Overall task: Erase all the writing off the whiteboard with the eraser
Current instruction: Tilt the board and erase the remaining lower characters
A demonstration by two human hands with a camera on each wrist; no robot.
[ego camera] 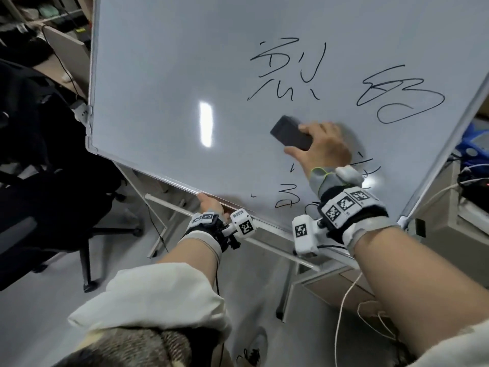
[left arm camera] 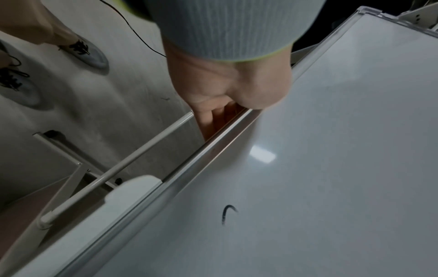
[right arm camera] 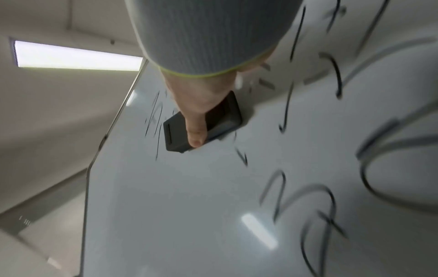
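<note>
Nearest the person, the left hand (ego camera: 210, 207) grips the bottom edge of the whiteboard (ego camera: 164, 83), fingers curled under the frame and the heel of the palm over its front lip, as the left wrist view shows. That grip looks like the only thing steadying a board that sits tilted on its stand. If it slackens while the other hand pushes, the board could swing or twist, and the wipe would skip.

Further in, the right hand (ego camera: 322, 144) holds the dark eraser (ego camera: 291, 133) flat against the board, thumb along one long side and fingers on the far side, at about mid-height, right of centre. Strokes of writing (ego camera: 288, 70) lie above it toward the top edge, and more sits toward the right edge. Others run below the hand near the bottom edge, partly hidden by the wrist.

Much writing remains, so the job seems early. The likely faults are these: a lifted eraser edge leaving streaks, the forearm or sleeve smearing the lower marks, and small stray strokes near the bottom edge being missed.
</note>
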